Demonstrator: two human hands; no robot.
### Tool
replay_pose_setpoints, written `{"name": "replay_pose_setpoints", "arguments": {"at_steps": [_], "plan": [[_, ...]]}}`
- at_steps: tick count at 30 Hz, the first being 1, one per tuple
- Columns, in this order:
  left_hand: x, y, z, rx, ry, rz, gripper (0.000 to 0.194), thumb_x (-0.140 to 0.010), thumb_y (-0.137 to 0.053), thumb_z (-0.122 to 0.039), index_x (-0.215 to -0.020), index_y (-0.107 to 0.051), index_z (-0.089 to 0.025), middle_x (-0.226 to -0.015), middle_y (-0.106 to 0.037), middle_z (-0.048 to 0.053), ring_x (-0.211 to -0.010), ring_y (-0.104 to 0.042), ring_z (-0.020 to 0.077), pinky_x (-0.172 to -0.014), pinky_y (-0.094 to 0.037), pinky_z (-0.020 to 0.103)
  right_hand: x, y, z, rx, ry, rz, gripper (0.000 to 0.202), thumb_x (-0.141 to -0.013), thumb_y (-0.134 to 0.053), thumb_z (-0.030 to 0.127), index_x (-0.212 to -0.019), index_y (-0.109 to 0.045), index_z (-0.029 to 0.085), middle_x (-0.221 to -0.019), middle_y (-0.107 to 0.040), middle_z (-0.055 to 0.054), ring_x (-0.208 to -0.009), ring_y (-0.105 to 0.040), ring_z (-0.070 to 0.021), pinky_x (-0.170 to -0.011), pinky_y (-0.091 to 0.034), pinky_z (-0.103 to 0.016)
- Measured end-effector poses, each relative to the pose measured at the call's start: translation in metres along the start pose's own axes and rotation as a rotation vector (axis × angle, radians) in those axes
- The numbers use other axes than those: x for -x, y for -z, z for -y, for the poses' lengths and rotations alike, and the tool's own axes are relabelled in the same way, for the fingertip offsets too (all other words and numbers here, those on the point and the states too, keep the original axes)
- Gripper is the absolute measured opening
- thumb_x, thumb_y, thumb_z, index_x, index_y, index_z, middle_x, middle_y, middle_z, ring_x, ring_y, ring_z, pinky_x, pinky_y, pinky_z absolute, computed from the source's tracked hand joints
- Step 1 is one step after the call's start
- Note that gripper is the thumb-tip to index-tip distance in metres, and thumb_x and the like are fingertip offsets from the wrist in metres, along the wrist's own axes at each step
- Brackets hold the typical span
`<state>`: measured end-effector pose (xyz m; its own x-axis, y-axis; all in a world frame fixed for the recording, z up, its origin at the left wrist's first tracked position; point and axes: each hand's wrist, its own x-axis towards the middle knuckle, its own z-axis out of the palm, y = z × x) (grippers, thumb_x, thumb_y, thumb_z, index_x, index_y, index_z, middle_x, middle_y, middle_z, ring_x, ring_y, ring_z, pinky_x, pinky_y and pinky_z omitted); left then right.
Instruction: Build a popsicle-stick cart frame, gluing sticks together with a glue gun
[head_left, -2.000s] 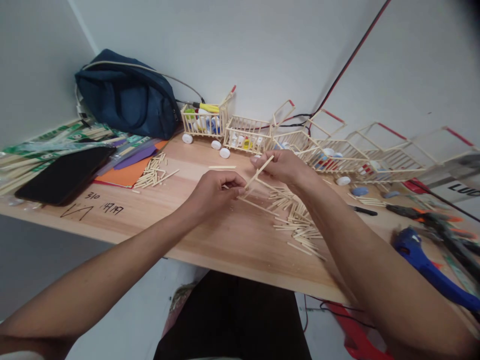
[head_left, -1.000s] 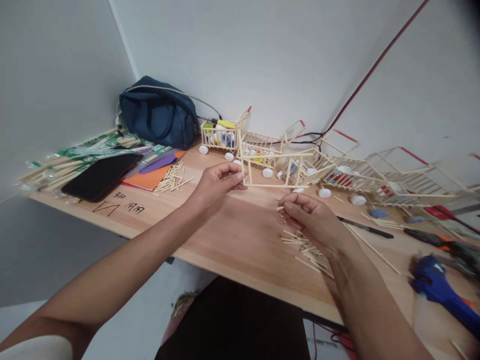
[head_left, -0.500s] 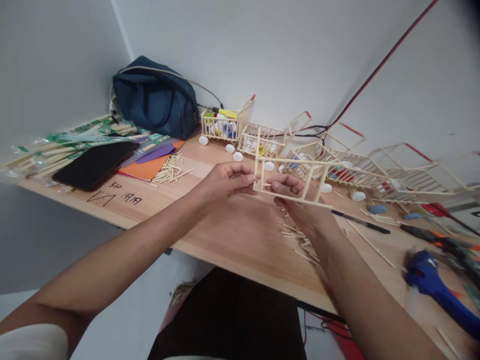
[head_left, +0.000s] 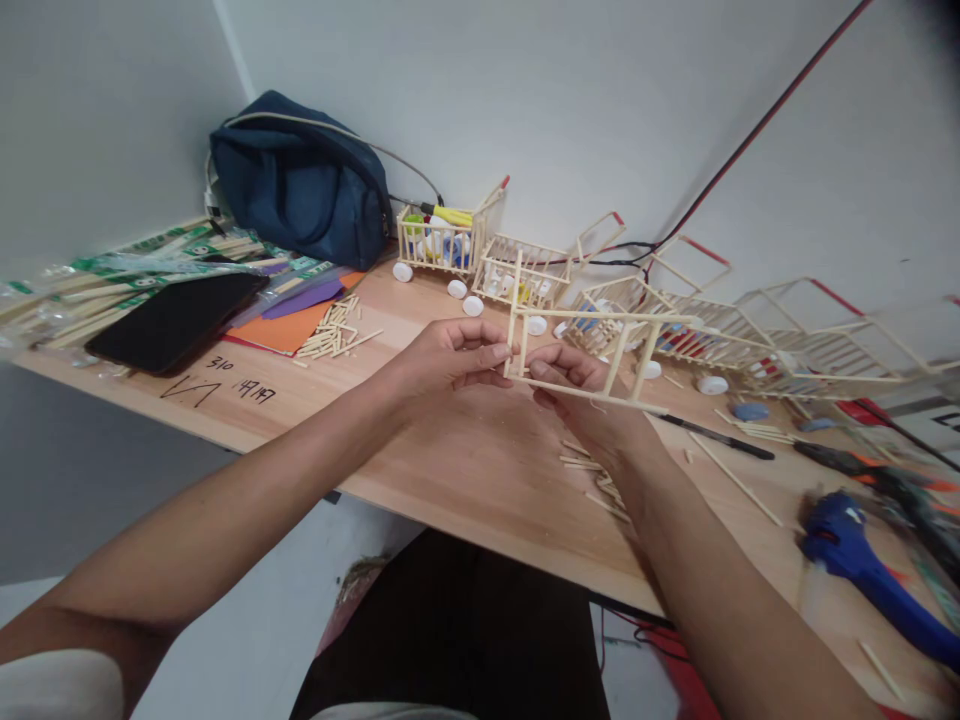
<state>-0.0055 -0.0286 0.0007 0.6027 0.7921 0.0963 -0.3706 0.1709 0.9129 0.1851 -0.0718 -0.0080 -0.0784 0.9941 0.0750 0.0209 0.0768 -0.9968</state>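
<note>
At the far left of the frame, packets of sticks (head_left: 97, 285) lie on a wooden table (head_left: 450, 480) behind a dark phone (head_left: 176, 320), with a navy bag (head_left: 304, 185) slumped against the wall at upper left. Orange paper (head_left: 277, 328) and a small heap of short sticks (head_left: 330, 328) come next. At center, a worker's left hand (head_left: 457, 360) pinches the left end of a stick frame (head_left: 618, 360), thumb and fingers closed on it, raised above the tabletop. Close beside it, the right hand (head_left: 570, 375) reaches behind the frame, fingers curled and thumb near the fingertips (whether it grips anything, one cannot tell). Stick-built carts (head_left: 435, 245), several with red-tipped handles, line the wall from upper center to right. A black pen (head_left: 716, 438) and a blue glue gun (head_left: 840, 535) lie at right.
</note>
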Motion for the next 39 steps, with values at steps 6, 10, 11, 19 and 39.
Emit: {"name": "replay_pose_setpoints", "arguments": {"at_steps": [6, 10, 11, 19, 39], "plan": [[0.001, -0.002, -0.001, 0.014, 0.027, -0.017, 0.030, -0.067, -0.084, -0.030, -0.082, -0.066, -0.011, -0.076, -0.067, 0.001, -0.071, -0.063, 0.0101, -0.079, -0.055, 0.030, 0.000, 0.003, -0.002, -0.022, -0.026, 0.026, 0.026, -0.074, -0.077, 0.041, -0.079, -0.062, 0.020, -0.066, -0.055, 0.004, -0.055, -0.043, -0.0087, -0.051, -0.029, -0.024], [0.001, -0.002, -0.001, 0.022, 0.025, -0.032, 0.029, -0.067, -0.084, -0.029, -0.082, -0.066, -0.011, -0.075, -0.065, 0.000, -0.071, -0.062, 0.0097, -0.078, -0.055, 0.029, 0.002, 0.002, 0.002, 0.015, -0.036, -0.001, 0.028, -0.073, -0.077, 0.043, -0.081, -0.063, 0.020, -0.067, -0.055, 0.004, -0.055, -0.045, -0.0090, -0.051, -0.032, -0.024], [0.000, -0.001, -0.001, 0.018, 0.017, -0.034, 0.029, -0.067, -0.084, -0.029, -0.082, -0.066, -0.011, -0.074, -0.065, 0.000, -0.071, -0.062, 0.0097, -0.078, -0.054, 0.029, 0.003, 0.001, 0.004, 0.027, -0.045, -0.019, 0.028, -0.072, -0.077, 0.044, -0.080, -0.064, 0.020, -0.066, -0.054, 0.004, -0.055, -0.045, -0.0091, -0.051, -0.033, -0.024], [0.000, 0.002, -0.001, 0.009, -0.029, -0.033, 0.027, -0.071, -0.082, -0.030, -0.082, -0.066, -0.011, -0.079, -0.065, 0.001, -0.075, -0.063, 0.0103, -0.082, -0.053, 0.029, 0.008, 0.013, 0.005, 0.118, 0.047, -0.153, 0.026, -0.078, -0.073, 0.045, -0.087, -0.068, 0.021, -0.073, -0.065, 0.000, -0.056, -0.049, -0.0091, -0.051, -0.035, -0.023], [-0.002, 0.002, 0.000, 0.126, 0.021, 0.079, 0.022, -0.071, -0.082, -0.025, -0.079, -0.067, -0.012, -0.079, -0.063, 0.002, -0.075, -0.063, 0.0104, -0.069, -0.053, 0.021, 0.025, -0.014, 0.029, 0.091, 0.173, -0.165, 0.014, -0.080, -0.070, 0.035, -0.081, -0.068, 0.020, -0.064, -0.060, 0.002, -0.056, -0.050, -0.0099, -0.054, -0.041, -0.024]]}}
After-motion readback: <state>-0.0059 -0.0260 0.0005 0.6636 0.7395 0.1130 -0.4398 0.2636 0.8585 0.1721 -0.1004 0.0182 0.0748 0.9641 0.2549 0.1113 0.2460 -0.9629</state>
